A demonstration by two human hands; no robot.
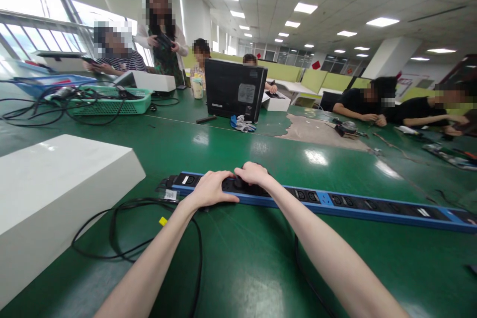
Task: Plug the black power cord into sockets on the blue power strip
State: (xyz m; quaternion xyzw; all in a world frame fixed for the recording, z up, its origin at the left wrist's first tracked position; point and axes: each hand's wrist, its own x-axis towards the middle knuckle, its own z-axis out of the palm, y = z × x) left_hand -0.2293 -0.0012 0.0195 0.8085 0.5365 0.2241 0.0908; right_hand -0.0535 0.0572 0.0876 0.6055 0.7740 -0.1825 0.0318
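A long blue and black power strip (324, 199) with several sockets lies across the green table. Near its left end my left hand (214, 189) is closed over it, the thumb along the front blue edge and the fingers over the far side. Just right of it, my right hand (253, 174) grips a black plug (241, 179) at the strip's sockets. Fingers and wrist cover much of the plug, so I cannot tell how deep it sits. A black cable (303, 268) runs toward me beneath my right forearm. More black cable (115, 228) lies looped at the left, by a yellow tag (163, 221).
A large white box (59, 174) stands at the left. Farther back are a green basket (112, 102) with cables, a black computer case (234, 89) and blue-grey gloves (243, 124). Several people sit or stand around the table. A brown worn patch (320, 131) marks the tabletop.
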